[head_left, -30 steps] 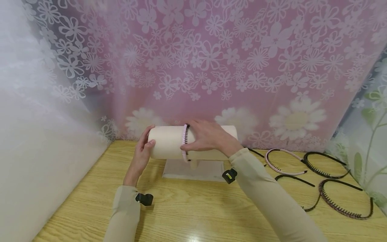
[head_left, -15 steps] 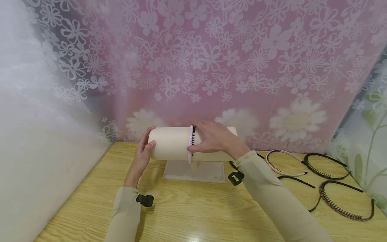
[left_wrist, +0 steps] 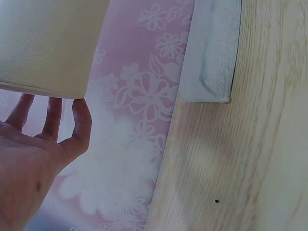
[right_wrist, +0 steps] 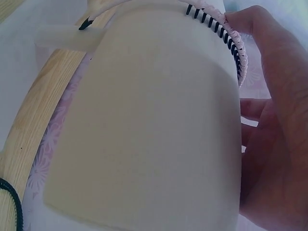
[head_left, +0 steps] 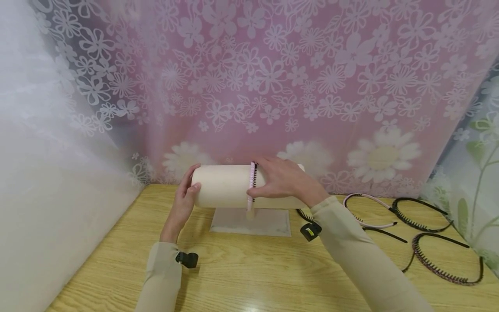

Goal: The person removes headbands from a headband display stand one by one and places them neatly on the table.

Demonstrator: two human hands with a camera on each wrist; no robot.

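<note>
A cream padded cylinder lies level on a short post above a flat pale base, like a headband display stand. Around the cylinder's middle sits a pink wrapped headband, its black teeth facing right. My right hand holds this headband, thumb on the near side and the other fingers over the back, partly hidden. In the right wrist view, the thumb touches the band, and one black tip hangs beside the post. My left hand grips the cylinder's left end, thumb in front and fingers behind.
On the wooden table to the right lie several headbands: a pink one, a black one and a dark patterned one among them. My right sleeve covers some of them. A pink floral curtain hangs close behind the stand.
The right hand has slid the pink headband rightward along the cylinder, from left of the post to about over it. The left hand has kept its grip at the left end.
</note>
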